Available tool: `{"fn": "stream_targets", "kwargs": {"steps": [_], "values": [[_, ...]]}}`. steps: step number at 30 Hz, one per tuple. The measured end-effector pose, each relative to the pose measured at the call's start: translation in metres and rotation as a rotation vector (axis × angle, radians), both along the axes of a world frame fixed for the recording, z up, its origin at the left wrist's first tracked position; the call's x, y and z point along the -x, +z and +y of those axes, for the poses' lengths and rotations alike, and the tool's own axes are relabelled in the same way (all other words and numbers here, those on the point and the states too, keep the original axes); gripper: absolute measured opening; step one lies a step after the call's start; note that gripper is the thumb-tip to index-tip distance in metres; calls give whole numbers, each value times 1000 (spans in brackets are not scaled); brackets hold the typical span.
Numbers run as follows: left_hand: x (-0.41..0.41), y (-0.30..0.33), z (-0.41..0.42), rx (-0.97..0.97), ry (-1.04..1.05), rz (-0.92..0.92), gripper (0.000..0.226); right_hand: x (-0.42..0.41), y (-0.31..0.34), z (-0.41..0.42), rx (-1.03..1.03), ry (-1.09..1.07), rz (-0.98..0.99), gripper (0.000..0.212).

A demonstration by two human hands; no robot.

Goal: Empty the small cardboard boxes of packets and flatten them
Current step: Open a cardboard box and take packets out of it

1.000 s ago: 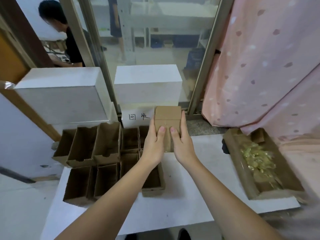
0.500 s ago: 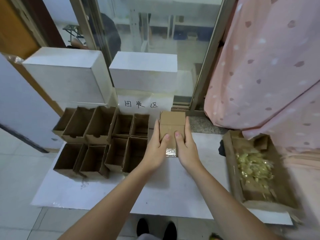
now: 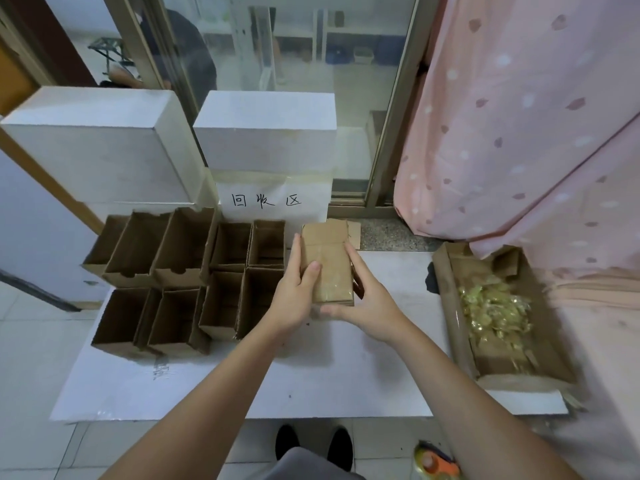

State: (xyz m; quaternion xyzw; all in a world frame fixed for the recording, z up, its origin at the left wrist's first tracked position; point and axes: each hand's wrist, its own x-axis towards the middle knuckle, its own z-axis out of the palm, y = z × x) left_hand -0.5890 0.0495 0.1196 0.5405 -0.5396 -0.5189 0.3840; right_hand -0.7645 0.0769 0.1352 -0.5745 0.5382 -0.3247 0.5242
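The small brown corrugated cardboard box (image 3: 327,265) looked light and thin-walled, stiff along its creases but ready to buckle under a firm squeeze, so it would probably be best taken by its two long side edges rather than by the flimsy top flap, whose far edge was ragged. It was held just above the white desk (image 3: 311,382), towards the far middle, directly in front of the white paper sign with three handwritten characters (image 3: 266,200) and just right of the cluster of open, empty brown cardboard boxes (image 3: 180,278). The left hand (image 3: 294,299) gripped the box's left edge, thumb lying across the front face and fingers behind, while the right hand (image 3: 367,299) cupped the right side and lower corner, fingers curled round the edge and thumb under the bottom. The box's front face was plain matte brown, and a shiny, crinkled transparent patch over its lower part seemed to be a clear packet or film; whether that lay inside or against the face could not be told. Such packets would likely be slippery and weigh almost nothing. At the right of the desk, well apart from the hands, lay the long shallow brown cardboard tray (image 3: 450,306) holding a heap of glossy yellow-green packets (image 3: 495,313), the likely place for the contents.
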Motion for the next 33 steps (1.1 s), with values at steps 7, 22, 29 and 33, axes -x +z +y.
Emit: {"fn": "stream_targets", "kwargs": {"steps": [7, 22, 29, 33], "values": [[-4, 5, 9, -58, -133, 125, 112, 21, -9, -13, 29, -80, 21, 105], [3, 7, 4, 32, 226, -19, 56, 18, 7, -5, -18, 102, 34, 116], [1, 8, -4, 33, 224, -29, 33, 23, 9, -6, 73, 116, 124, 100], [-5, 13, 7, 50, -9, 70, 47, 33, 11, -17, 83, -5, 124, 89]]}}
